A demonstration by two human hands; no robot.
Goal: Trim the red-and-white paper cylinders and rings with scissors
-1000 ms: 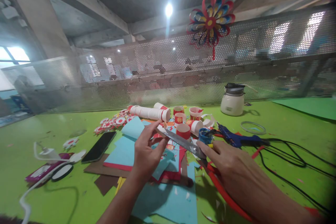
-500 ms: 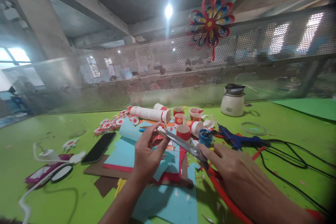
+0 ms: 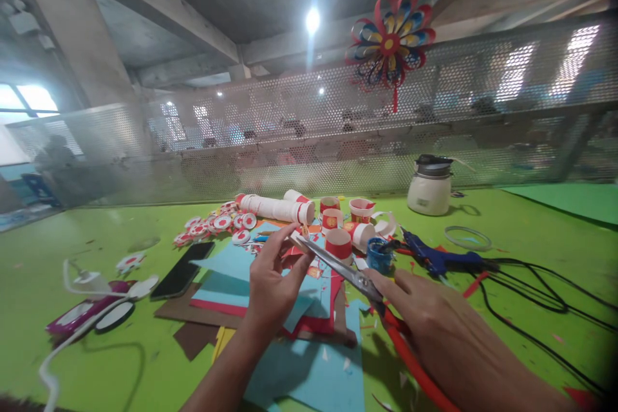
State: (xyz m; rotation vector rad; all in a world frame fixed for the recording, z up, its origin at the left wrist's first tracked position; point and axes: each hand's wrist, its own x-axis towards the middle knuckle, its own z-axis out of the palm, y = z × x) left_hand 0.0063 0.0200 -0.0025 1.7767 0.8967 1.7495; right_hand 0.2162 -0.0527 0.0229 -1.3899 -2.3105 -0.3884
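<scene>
Head view: a right hand (image 3: 429, 315) grips red-handled scissors (image 3: 347, 270), silver blades slanting up to the left above the green bench (image 3: 483, 309). At the blade tips, the left hand (image 3: 273, 280) pinches a small paper scrap (image 3: 302, 236) between thumb and fingers, over sheets of blue paper (image 3: 232, 270). Red-and-white paper cups (image 3: 338, 241) stand just behind.

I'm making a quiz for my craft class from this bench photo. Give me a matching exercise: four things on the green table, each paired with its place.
Things:
1. black smartphone
2. white lidded pot
3. blue glue gun
4. scissors with red handles

Places:
A. far back, by the mesh
B. in the right hand
C. left of the paper pile
D. right of the cups

Pairs: 1-C, 2-A, 3-D, 4-B
</scene>
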